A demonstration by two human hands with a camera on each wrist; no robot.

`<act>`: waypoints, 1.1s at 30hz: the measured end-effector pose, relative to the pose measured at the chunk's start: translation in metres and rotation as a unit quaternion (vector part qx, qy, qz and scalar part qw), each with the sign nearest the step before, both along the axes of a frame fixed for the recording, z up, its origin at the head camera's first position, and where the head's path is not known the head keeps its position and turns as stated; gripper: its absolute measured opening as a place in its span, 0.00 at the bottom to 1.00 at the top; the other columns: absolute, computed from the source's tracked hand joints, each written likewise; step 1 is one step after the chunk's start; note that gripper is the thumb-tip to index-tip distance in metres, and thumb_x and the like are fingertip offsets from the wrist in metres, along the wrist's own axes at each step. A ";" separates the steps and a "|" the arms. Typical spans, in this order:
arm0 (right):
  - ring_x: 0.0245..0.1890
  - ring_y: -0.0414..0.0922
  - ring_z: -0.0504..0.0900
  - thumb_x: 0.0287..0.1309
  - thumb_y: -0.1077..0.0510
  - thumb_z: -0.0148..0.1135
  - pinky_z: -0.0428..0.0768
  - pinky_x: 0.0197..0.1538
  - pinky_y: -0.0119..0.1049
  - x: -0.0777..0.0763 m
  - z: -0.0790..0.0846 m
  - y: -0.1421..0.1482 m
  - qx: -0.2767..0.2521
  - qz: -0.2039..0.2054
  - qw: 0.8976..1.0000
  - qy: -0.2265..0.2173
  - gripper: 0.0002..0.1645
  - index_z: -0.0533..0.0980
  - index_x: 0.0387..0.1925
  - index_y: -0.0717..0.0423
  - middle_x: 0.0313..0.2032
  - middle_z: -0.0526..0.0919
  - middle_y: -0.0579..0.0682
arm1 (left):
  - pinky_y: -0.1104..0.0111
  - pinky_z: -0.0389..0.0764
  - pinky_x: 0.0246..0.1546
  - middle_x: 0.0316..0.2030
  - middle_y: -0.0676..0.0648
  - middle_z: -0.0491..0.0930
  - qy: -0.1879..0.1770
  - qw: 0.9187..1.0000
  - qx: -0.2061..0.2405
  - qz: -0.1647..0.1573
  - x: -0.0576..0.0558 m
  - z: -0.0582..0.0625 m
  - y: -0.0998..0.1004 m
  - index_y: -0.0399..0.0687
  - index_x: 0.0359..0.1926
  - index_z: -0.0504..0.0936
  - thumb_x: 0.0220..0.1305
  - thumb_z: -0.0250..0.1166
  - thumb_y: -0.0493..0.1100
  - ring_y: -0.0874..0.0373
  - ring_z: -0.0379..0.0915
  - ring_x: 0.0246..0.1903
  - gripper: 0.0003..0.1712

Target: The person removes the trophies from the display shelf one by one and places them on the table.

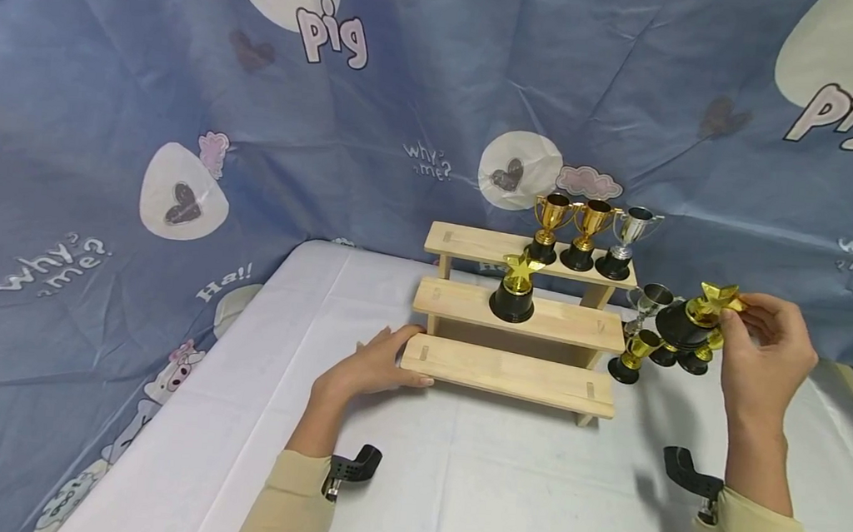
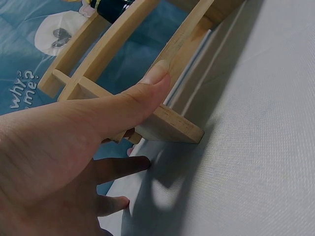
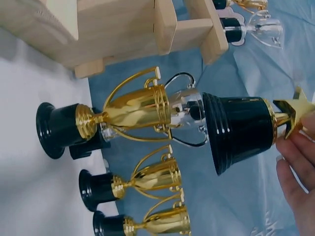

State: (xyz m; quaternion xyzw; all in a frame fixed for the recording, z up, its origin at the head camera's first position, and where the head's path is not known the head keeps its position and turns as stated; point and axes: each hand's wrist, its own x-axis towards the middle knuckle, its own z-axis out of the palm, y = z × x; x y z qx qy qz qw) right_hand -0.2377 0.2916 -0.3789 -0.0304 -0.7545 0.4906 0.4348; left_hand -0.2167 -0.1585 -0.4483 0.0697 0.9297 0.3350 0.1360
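Observation:
My right hand (image 1: pixel 769 356) pinches the gold star of a star trophy (image 1: pixel 685 324), holding it above the table with its black base tilted. In the right wrist view, the trophy's base (image 3: pixel 241 129) faces the cup trophies. At the left end of a three-step wooden display stand (image 1: pixel 504 371), my left hand (image 1: pixel 369 366) grips the lowest step. Its thumb (image 2: pixel 156 73) lies on the step's front edge, with other fingers spread behind the end. A second star trophy (image 1: pixel 513 296) stands upright on the middle step.
Two gold cup trophies (image 1: pixel 593 225) and a silver cup trophy (image 1: pixel 632 236) stand on the top step's right half. Right of the stand, several more cups, including a gold cup trophy (image 1: pixel 633 353) and a silver one (image 1: pixel 647 304), stand on the white table (image 1: pixel 514 490). A blue printed cloth (image 1: pixel 410 89) hangs behind.

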 end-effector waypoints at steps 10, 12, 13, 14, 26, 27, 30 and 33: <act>0.35 0.22 0.79 0.58 0.63 0.62 0.73 0.42 0.17 -0.004 -0.003 0.008 -0.012 -0.058 0.998 -0.033 0.10 0.84 0.41 0.51 0.32 0.78 0.22 | 0.28 0.36 0.69 0.75 0.47 0.60 -0.006 1.000 0.002 0.001 0.000 -0.002 -0.001 0.65 0.72 0.63 0.50 0.74 0.66 0.38 0.38 0.78 0.50; 0.35 0.20 0.79 0.59 0.63 0.62 0.73 0.41 0.16 -0.003 -0.004 0.010 -0.013 -0.070 0.996 -0.053 0.10 0.83 0.41 0.50 0.31 0.77 0.21 | 0.28 0.37 0.69 0.75 0.47 0.60 -0.005 1.000 0.002 0.000 0.000 -0.002 -0.001 0.65 0.72 0.63 0.50 0.74 0.66 0.38 0.38 0.78 0.50; 0.34 0.19 0.78 0.59 0.63 0.61 0.73 0.41 0.15 -0.003 -0.004 0.012 -0.010 -0.076 0.995 -0.064 0.10 0.83 0.41 0.49 0.30 0.76 0.20 | 0.27 0.37 0.69 0.75 0.47 0.60 -0.004 1.000 0.002 -0.001 0.000 -0.002 -0.001 0.65 0.72 0.63 0.50 0.74 0.66 0.38 0.38 0.78 0.50; 0.34 0.19 0.78 0.59 0.62 0.61 0.72 0.41 0.15 -0.003 -0.005 0.013 -0.007 -0.080 0.994 -0.075 0.10 0.83 0.41 0.49 0.30 0.75 0.19 | 0.27 0.37 0.69 0.75 0.47 0.60 -0.003 1.000 0.002 -0.001 0.000 -0.003 -0.001 0.65 0.72 0.63 0.50 0.74 0.66 0.38 0.38 0.78 0.50; 0.33 0.19 0.76 0.59 0.63 0.62 0.72 0.41 0.14 -0.001 -0.005 0.023 -0.016 -0.070 0.991 -0.109 0.10 0.82 0.41 0.50 0.29 0.75 0.19 | 0.27 0.36 0.69 0.75 0.47 0.60 0.000 1.000 0.005 -0.002 -0.001 -0.003 0.000 0.66 0.72 0.63 0.49 0.74 0.67 0.38 0.37 0.78 0.50; 0.33 0.19 0.77 0.58 0.64 0.62 0.72 0.41 0.15 -0.001 -0.004 0.023 -0.018 -0.067 0.992 -0.109 0.10 0.82 0.41 0.50 0.29 0.76 0.19 | 0.27 0.35 0.69 0.75 0.47 0.60 -0.001 1.000 0.005 -0.002 -0.001 -0.003 -0.001 0.66 0.72 0.63 0.49 0.74 0.67 0.38 0.37 0.78 0.50; 0.33 0.20 0.76 0.58 0.64 0.61 0.72 0.41 0.15 0.000 -0.004 0.024 -0.013 -0.062 0.991 -0.114 0.11 0.82 0.41 0.49 0.29 0.75 0.19 | 0.27 0.35 0.69 0.75 0.47 0.60 -0.002 1.000 0.006 -0.002 -0.001 -0.002 -0.001 0.66 0.72 0.63 0.49 0.74 0.67 0.38 0.37 0.78 0.50; 0.32 0.19 0.75 0.58 0.65 0.60 0.72 0.41 0.15 -0.001 -0.005 0.023 0.007 -0.060 0.990 -0.129 0.11 0.82 0.41 0.50 0.28 0.74 0.17 | 0.27 0.36 0.69 0.75 0.47 0.60 -0.002 1.000 0.008 -0.002 -0.001 -0.002 -0.001 0.66 0.71 0.64 0.49 0.74 0.66 0.38 0.37 0.78 0.50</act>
